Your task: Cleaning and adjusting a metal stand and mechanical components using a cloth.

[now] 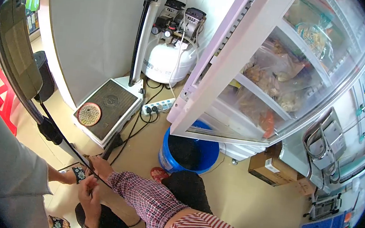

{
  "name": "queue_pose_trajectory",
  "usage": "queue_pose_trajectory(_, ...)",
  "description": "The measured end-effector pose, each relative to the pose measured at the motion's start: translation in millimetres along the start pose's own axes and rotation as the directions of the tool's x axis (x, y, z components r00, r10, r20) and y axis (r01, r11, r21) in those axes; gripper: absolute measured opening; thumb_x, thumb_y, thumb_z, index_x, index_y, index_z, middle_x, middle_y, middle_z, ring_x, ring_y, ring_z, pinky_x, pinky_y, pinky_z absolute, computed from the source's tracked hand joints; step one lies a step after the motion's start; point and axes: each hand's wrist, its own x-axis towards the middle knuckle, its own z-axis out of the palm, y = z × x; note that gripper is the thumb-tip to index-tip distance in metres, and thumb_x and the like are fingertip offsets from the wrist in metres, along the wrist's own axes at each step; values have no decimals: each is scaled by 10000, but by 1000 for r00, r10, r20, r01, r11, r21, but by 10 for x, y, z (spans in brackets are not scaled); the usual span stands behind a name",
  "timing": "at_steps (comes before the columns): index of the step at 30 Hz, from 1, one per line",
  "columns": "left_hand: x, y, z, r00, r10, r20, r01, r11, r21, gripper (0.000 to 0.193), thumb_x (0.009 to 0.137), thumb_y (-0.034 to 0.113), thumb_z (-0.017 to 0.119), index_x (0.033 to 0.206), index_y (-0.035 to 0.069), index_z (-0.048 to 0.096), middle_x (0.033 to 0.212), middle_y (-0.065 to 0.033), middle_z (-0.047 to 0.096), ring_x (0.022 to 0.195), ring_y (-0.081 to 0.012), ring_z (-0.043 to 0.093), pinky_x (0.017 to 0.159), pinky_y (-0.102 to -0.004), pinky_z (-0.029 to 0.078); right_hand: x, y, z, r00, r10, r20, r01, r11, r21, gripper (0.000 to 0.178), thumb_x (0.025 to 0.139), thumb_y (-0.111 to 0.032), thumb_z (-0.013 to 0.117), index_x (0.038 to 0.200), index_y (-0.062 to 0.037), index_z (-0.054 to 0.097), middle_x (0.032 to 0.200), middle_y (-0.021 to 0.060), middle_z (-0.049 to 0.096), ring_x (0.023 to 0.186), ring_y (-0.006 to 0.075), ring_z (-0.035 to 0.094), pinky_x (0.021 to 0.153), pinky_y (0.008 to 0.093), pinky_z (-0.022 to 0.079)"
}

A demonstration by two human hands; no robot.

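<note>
At lower left, both my hands meet around a thin black cord (71, 147) that runs down from a leaning pole. My right hand (99, 166), at the end of a plaid oversleeve, is closed at the pole's lower end. What exactly lies inside its grip is hidden. Just below it my left hand (90, 197) is raised, its fingers bent and pinched together close to the cord. The leaning pole (64, 144) is grey with a black clamp (50, 130) on it. Above, it joins a curved metal frame with a brown panel (17, 52).
A person in grey trousers (3, 166) and floral sandals stands close at left. Ahead are a platform scale (119, 103) bearing a round red-rimmed piece, a white air compressor (168, 61), a power strip (159, 106), a blue bucket (167, 157) and a glass-door cabinet (235, 75) of bagged food. Cardboard box (270, 165) at right.
</note>
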Motion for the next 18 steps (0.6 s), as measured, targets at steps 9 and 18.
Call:
queue_pose_trajectory(9, 499, 831, 889, 862, 295, 411, -254, 955, -153, 478, 785, 38, 595, 1242, -20, 465, 1077, -156, 594, 963, -249, 599, 850, -339, 467, 16, 315, -111, 993, -86, -85, 77, 992, -97, 406, 751, -59, 585, 1146, -34, 495, 994, 147, 571, 979, 320, 543, 832, 406, 468)
queue_pose_trajectory(18, 329, 536, 952, 806, 205, 556, -247, 969, 0, 499, 768, 40, 613, 1248, 12, 478, 1109, -146, 576, 1013, -249, 585, 902, -337, 448, 27, 119, -84, 999, 25, 22, -24, 999, -46, 404, 732, -52, 609, 1121, -38, 499, 1008, 138, 568, 986, 313, 542, 833, 404, 470)
